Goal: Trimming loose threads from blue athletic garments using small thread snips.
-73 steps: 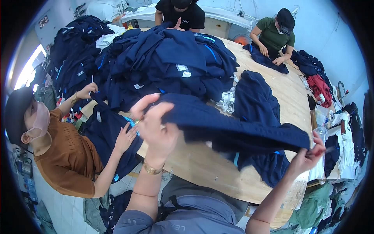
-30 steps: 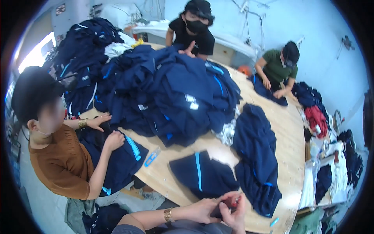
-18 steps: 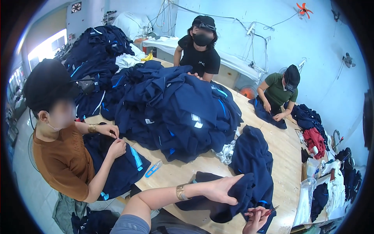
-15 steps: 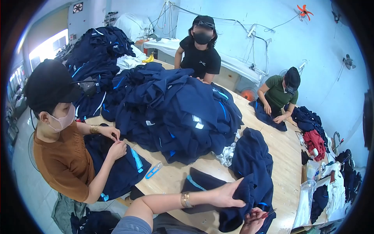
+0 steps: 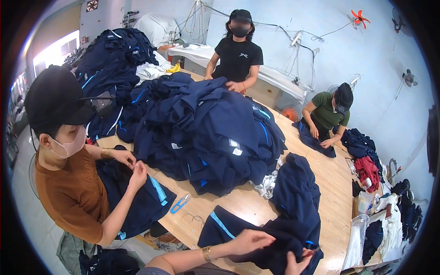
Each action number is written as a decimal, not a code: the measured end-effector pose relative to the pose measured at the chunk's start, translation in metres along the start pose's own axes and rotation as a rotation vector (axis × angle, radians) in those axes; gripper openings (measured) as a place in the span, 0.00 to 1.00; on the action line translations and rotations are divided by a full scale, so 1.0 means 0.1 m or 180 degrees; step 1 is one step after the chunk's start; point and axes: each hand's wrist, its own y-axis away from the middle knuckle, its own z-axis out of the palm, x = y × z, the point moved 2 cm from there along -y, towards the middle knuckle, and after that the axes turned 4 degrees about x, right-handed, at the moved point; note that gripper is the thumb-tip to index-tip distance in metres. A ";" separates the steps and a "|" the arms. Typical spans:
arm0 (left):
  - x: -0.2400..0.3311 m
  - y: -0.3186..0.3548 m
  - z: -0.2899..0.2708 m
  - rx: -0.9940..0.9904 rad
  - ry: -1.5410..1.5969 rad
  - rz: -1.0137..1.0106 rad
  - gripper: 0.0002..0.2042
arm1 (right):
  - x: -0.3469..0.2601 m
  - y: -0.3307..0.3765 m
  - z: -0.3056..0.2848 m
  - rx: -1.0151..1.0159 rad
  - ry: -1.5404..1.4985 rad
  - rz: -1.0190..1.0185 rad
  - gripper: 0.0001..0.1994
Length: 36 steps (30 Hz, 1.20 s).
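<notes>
At six o'clock, the left hand [image 5: 250, 241] pinches a navy garment [image 5: 256, 238] lying on the wooden table [image 5: 337, 206]. The right hand [image 5: 298, 264], at five o'clock, grips its fabric beside small snips. Blue thread snips [image 5: 179, 204] lie at eight o'clock; a large navy clothing pile [image 5: 201, 128] fills the centre.

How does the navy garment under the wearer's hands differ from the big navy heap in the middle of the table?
The navy garment with a light blue stripe is one piece, low on the wooden table, under the left hand and right hand. The large navy heap is many garments stacked high, which the wearer's hands do not touch. Both are dark navy cloth with light blue trim.
</notes>
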 end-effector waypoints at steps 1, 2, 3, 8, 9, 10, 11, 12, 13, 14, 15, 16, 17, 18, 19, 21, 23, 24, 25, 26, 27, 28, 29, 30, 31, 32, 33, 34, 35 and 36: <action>0.03 0.02 -0.14 0.0300 -0.0337 0.0267 0.12 | -0.18 -0.06 -0.05 0.0177 -0.0292 0.0018 0.26; 0.08 0.02 -0.30 0.0822 -0.0669 0.0387 0.11 | -0.20 -0.14 -0.13 0.0339 -0.0571 0.0143 0.24; 0.09 0.02 -0.47 0.1344 -0.0995 0.0506 0.10 | -0.23 -0.23 -0.21 0.0503 -0.0850 0.0262 0.22; -0.33 -0.18 -1.31 0.2469 -0.1710 0.0761 0.10 | -1.02 -0.55 -0.44 0.1052 -0.0862 0.0132 0.21; -0.38 -0.22 -1.39 0.2400 -0.1690 0.0674 0.10 | -1.17 -0.61 -0.41 0.1182 -0.0983 -0.0062 0.22; -0.48 -0.27 -1.49 0.2368 -0.1806 0.0771 0.10 | -1.33 -0.69 -0.41 0.1324 -0.0635 -0.0296 0.23; -0.58 -0.33 -1.56 0.2338 -0.1923 0.0868 0.11 | -1.38 -0.81 -0.37 0.1443 -0.0806 -0.0336 0.24; -0.63 -0.41 -1.59 0.2328 -0.1885 0.0903 0.11 | -1.43 -0.92 -0.30 0.1455 -0.0793 -0.0384 0.24; -0.65 -0.49 -1.61 0.2259 -0.1973 0.0962 0.12 | -1.50 -1.04 -0.20 0.1450 -0.0979 -0.0597 0.22; -0.69 -0.56 -1.64 0.2194 -0.2062 0.1019 0.13 | -1.58 -1.17 -0.08 0.1435 -0.1163 -0.0807 0.19; -0.77 -0.63 -1.67 0.2190 -0.2015 0.1058 0.13 | -1.69 -1.28 0.06 0.1417 -0.1342 -0.1029 0.16; -0.86 -0.70 -1.71 0.2389 -0.2363 0.1151 0.16 | -1.80 -1.39 0.18 0.1397 -0.1528 -0.1238 0.14; -0.85 -0.76 -1.73 0.2567 -0.2705 0.1252 0.19 | -1.93 -1.51 0.31 0.1278 -0.1136 -0.1256 0.16; -0.88 -0.80 -1.74 0.2490 -0.2643 0.0844 0.22 | -2.01 -1.70 0.41 0.1022 -0.1118 -0.1533 0.14; -0.77 -0.81 -1.71 0.2452 -0.2625 0.0878 0.22 | -2.14 -1.86 0.55 0.1074 -0.0758 -0.1761 0.14; -0.61 -0.76 -1.67 0.2489 -0.2564 0.0029 0.23 | -2.42 -2.20 0.97 0.1099 -0.0495 -0.2308 0.15; -0.75 -0.76 -1.71 0.2594 -0.2476 0.0539 0.20 | -2.77 -2.43 1.59 0.0864 -0.0788 -0.2302 0.16; -0.90 -0.75 -1.77 0.2450 -0.2444 0.0124 0.21 | -2.95 -2.51 1.93 0.0552 -0.0776 -0.2406 0.17; -0.90 -0.77 -1.77 0.2225 -0.2377 -0.0212 0.22 | -3.05 -2.68 2.20 0.0602 -0.0622 -0.2659 0.19; -0.81 -0.78 -1.75 0.2184 -0.2355 -0.0183 0.22 | -3.21 -2.73 2.50 0.0715 -0.0550 -0.2718 0.22; -0.66 -0.76 -1.73 0.2531 -0.2736 0.0484 0.21 | -3.34 -2.74 2.81 0.0846 -0.0382 -0.2867 0.27; -0.57 -0.73 -1.73 0.2892 -0.3105 0.1152 0.21 | -3.47 -2.64 3.10 0.0669 -0.0062 -0.2892 0.31; -0.65 -0.80 -1.74 0.2856 -0.3091 0.1199 0.21 | -3.53 -2.70 3.31 -0.0002 -0.0276 -0.2926 0.31; -0.83 -0.86 -1.77 0.2846 -0.3062 0.1166 0.21 | -3.53 -2.79 3.55 -0.0922 -0.0244 -0.2491 0.30; -0.97 -0.89 -1.83 0.2865 -0.3030 0.1082 0.22 | -3.52 -2.55 3.82 -0.1745 -0.0615 -0.2030 0.26; -0.99 -0.85 -1.86 0.2907 -0.3028 0.1038 0.22 | -3.47 -2.41 4.02 -0.2226 -0.0179 -0.2299 0.19; -1.00 -0.84 -1.86 0.2790 -0.3052 0.0913 0.20 | -3.34 -2.37 4.21 -0.2262 -0.0345 -0.2516 0.17; -0.85 -0.78 -1.83 0.2675 -0.3067 0.0764 0.19 | -3.27 -2.29 4.30 -0.2135 0.0223 -0.2581 0.17; -0.67 -0.75 -1.81 0.2693 -0.3047 0.0732 0.19 | -3.20 -2.24 4.36 -0.2006 0.0780 -0.2643 0.17; -0.34 -0.68 -1.75 0.2283 -0.3840 0.0779 0.17 | -3.11 -2.23 4.42 -0.2063 0.0773 -0.2624 0.17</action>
